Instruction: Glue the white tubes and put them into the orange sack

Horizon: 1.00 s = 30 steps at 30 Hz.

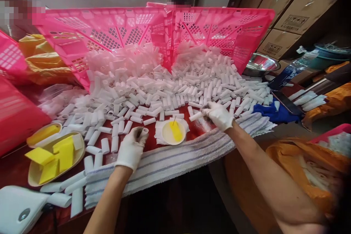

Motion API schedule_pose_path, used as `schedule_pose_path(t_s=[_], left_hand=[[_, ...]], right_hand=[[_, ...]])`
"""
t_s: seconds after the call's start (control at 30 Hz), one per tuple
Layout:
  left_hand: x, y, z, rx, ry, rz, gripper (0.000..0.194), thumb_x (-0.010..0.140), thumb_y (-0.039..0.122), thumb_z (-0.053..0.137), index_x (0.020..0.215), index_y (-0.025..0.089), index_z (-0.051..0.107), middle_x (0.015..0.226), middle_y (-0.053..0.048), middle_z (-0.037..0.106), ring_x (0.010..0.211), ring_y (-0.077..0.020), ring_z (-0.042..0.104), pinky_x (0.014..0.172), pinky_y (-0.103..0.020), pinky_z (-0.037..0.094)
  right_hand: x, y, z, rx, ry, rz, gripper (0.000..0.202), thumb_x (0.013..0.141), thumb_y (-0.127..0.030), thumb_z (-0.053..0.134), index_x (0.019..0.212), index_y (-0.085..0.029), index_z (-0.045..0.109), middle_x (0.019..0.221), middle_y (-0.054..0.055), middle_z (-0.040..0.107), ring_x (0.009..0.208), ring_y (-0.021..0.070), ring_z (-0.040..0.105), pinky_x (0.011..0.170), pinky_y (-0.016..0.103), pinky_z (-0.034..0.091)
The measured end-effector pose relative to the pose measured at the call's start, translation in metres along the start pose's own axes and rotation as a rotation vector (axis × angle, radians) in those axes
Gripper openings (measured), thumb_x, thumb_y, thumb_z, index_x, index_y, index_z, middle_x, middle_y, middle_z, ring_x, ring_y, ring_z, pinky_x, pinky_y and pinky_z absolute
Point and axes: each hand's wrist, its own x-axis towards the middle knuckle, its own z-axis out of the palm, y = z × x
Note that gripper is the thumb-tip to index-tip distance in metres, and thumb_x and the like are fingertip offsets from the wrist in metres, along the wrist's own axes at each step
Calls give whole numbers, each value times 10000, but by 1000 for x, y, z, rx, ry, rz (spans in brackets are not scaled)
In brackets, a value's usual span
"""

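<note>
My left hand [132,147], in a white glove, is closed around a short white tube [145,131], whose open end points up. Over the red tabletop, my right hand [219,115], also gloved, pinches another white tube [196,116] that lies nearly level, pointing left. Between the two hands sits a small round dish [166,134] on a white cloth, with a yellow sponge piece [176,131] in it and a thin stick standing up from it. A large heap of white tubes [175,91] spreads just beyond both hands. Under my wrists lies a striped towel [175,164] along the table edge.
Two tilted pink crates [109,25] stand behind the heap. At left are a tray of yellow sponges [78,150] and a white device [20,208]. A metal bowl [261,64], a bottle [294,67] and a blue cloth [279,111] lie right. Stacked cartons [294,18] rise behind.
</note>
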Motion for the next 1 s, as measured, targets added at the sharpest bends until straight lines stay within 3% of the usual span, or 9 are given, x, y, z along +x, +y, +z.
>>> schedule_pose_path(t_s=[0.1, 0.17, 0.23, 0.37, 0.5, 0.67, 0.8, 0.93, 1.0], left_hand=[[-6, 10, 13, -142, -62, -52, 386, 831, 503, 421, 1032, 203, 557, 959, -50, 675, 862, -188, 622, 766, -290, 472], [-7, 13, 22, -145, -99, -48, 389, 846, 490, 408, 1057, 194, 545, 983, -72, 671, 883, -198, 623, 785, -307, 469], [-6, 12, 27, -139, -120, -50, 392, 851, 476, 411, 1082, 185, 539, 991, -87, 668, 888, -206, 624, 799, -324, 468], [-4, 5, 32, -208, -139, -45, 382, 839, 467, 448, 1082, 187, 542, 1016, -82, 665, 902, -194, 624, 818, -316, 472], [-2, 4, 35, -219, -160, -28, 372, 824, 467, 475, 1062, 197, 568, 1026, -72, 664, 921, -195, 617, 835, -316, 468], [-1, 10, 37, -144, -175, -61, 415, 823, 464, 470, 1110, 185, 578, 1082, -90, 648, 982, -220, 595, 879, -346, 448], [-1, 13, 35, -151, -171, -71, 418, 823, 475, 467, 1119, 199, 573, 1079, -79, 649, 987, -221, 592, 876, -346, 450], [-5, 15, 31, -171, -144, -88, 396, 814, 456, 493, 1103, 199, 575, 1048, -76, 657, 964, -213, 601, 862, -336, 456], [-8, 15, 31, -192, -120, -81, 371, 810, 441, 505, 1088, 206, 578, 1033, -67, 660, 945, -202, 607, 851, -324, 461]], right_hand=[[-18, 8, 37, 383, -209, -198, 325, 810, -368, 488, 1026, -154, 600, 732, 39, 654, 589, 128, 589, 528, 238, 469], [-21, 15, 62, 547, -194, -331, 322, 793, -379, 526, 1008, -156, 617, 864, 60, 670, 717, 143, 622, 645, 263, 506], [-20, 22, 76, 516, -85, -455, 280, 795, -361, 544, 978, -172, 639, 974, 67, 666, 867, 162, 625, 802, 298, 500], [-20, 33, 76, 381, -57, -674, 229, 812, -334, 559, 967, -199, 662, 981, 62, 661, 927, 177, 617, 870, 325, 489], [-24, 38, 74, 352, -94, -627, 286, 843, -328, 536, 1074, -189, 632, 1058, 69, 653, 980, 180, 615, 903, 322, 489], [-27, 41, 77, 293, -76, -787, 212, 851, -317, 534, 968, -217, 679, 906, 36, 664, 807, 156, 631, 765, 299, 531], [-29, 46, 77, 298, -56, -671, 286, 839, -323, 560, 1088, -207, 640, 1015, 60, 666, 874, 175, 637, 794, 305, 534], [-30, 53, 80, 215, 6, -812, 200, 839, -298, 561, 998, -242, 668, 896, 43, 659, 821, 166, 621, 756, 311, 533], [-30, 55, 82, 188, 19, -837, 228, 829, -296, 577, 1042, -250, 646, 913, 45, 646, 852, 174, 613, 775, 323, 528]])
